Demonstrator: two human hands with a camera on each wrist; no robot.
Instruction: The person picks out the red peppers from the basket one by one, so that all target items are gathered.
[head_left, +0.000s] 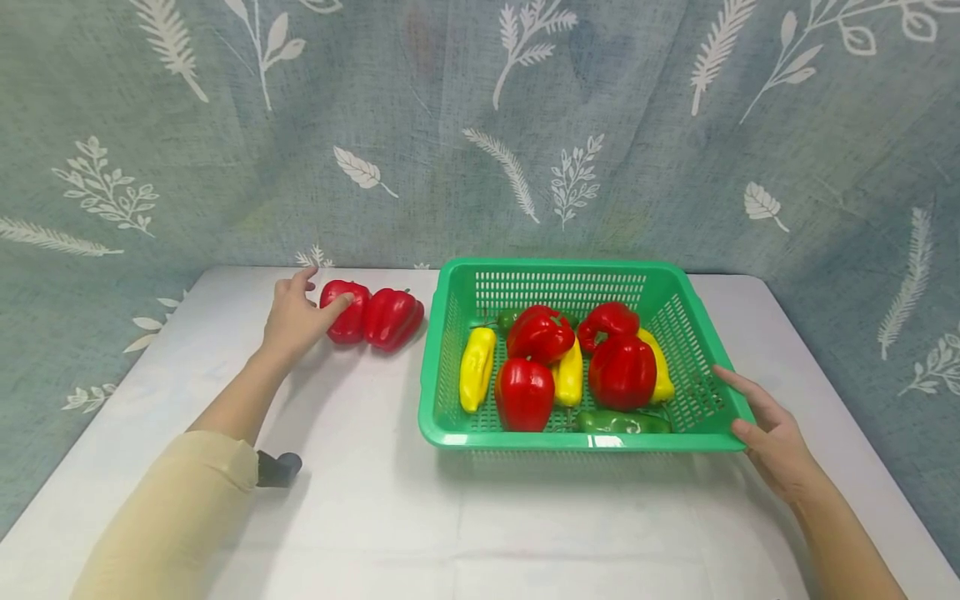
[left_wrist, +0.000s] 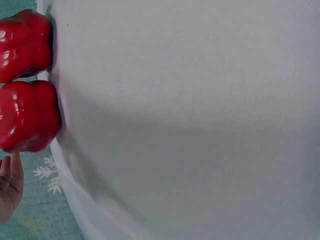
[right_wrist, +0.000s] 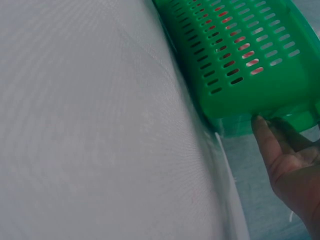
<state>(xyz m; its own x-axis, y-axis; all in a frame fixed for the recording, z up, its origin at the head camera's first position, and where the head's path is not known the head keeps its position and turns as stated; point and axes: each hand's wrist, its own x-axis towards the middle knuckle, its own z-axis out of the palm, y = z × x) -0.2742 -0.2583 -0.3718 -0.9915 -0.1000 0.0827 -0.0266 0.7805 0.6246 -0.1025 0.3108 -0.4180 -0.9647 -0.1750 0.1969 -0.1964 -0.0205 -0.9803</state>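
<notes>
In the head view my left hand (head_left: 296, 312) is at the left one of two red bell peppers. Its thumb lies over that bell pepper (head_left: 347, 325), with the other fingers spread at its left side. The second bell pepper (head_left: 393, 320) lies right against the first. In the left wrist view the fingers (left_wrist: 16, 172) are close beside the near bell pepper (left_wrist: 32, 117); contact is unclear. My right hand (head_left: 776, 442) holds the near right corner of a green plastic basket (head_left: 562, 441), thumb and fingers at its rim. The right wrist view shows its fingers (right_wrist: 267, 140) touching the basket's wall.
Inside the basket lie several red bell peppers (head_left: 525, 396), yellow peppers (head_left: 477, 371) and green peppers (head_left: 622, 422). The basket stands on a white-covered table (head_left: 375, 517). Behind hangs a leaf-patterned grey-green cloth (head_left: 435, 142). A dark strap piece (head_left: 277, 469) sticks out at the left sleeve.
</notes>
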